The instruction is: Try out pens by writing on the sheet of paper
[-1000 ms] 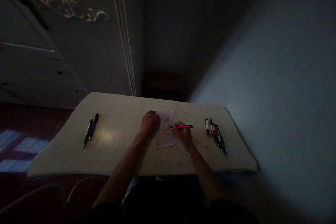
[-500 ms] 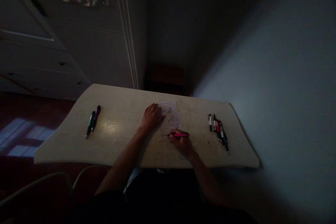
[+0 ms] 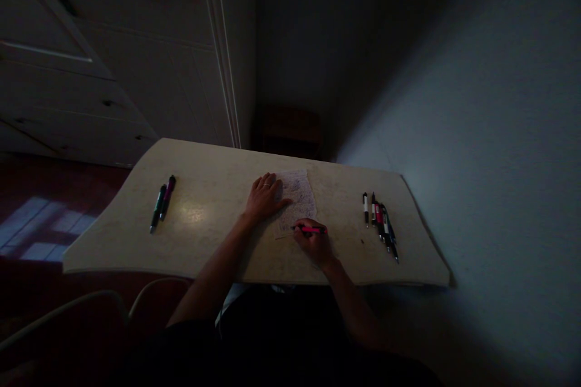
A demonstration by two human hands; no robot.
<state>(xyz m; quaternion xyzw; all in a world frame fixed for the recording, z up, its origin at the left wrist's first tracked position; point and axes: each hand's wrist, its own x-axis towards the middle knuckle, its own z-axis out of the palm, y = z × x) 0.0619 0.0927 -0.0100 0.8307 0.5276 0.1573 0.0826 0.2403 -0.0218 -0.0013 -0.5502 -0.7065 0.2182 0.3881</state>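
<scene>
My left hand [image 3: 264, 197] lies flat with fingers spread on the left edge of a small scribbled sheet of paper [image 3: 298, 199], holding it down on the pale table [image 3: 204, 236]. A ring shows on one finger. My right hand [image 3: 315, 243] is closed round a pink pen [image 3: 311, 230], which points left with its tip at the paper's lower edge.
Two pens, one green and one purple [image 3: 162, 202], lie side by side at the table's left. Several more pens [image 3: 380, 222] lie in a row at the right, near a blue-grey wall [image 3: 476, 163]. White panelled doors [image 3: 136, 72] stand behind; a chair frame [image 3: 82, 308] curves at lower left.
My right hand has brought the pink pen down from the paper's right side to its lower edge. My left hand's fingers have spread flat on the sheet. The view shifted slightly.
</scene>
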